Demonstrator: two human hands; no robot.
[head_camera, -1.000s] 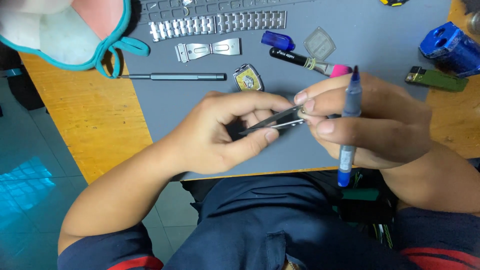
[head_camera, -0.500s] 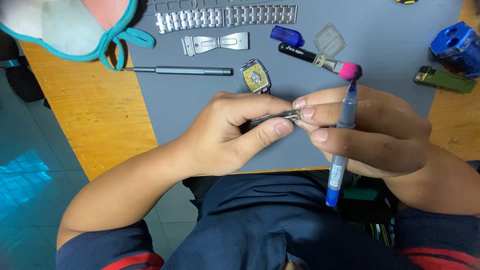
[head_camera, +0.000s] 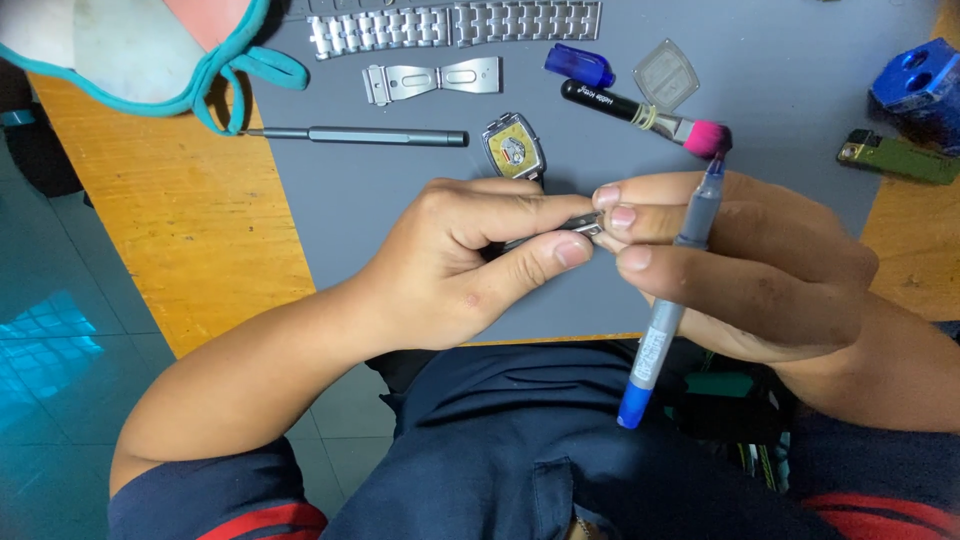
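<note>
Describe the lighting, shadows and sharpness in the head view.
Head view: even, soft light; the left hand and right hand are sharp and cast only a faint shadow on the grey mat; slight glare on the metal watch bracelet; the tiled floor shows teal reflections.

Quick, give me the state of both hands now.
Left hand: closed, pinching a small metal part.
Right hand: closed, gripping a grey pen tool and touching that part.

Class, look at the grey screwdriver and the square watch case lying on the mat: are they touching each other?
Apart. The head view shows bare grey mat between the tip of the screwdriver and the watch case.
</note>
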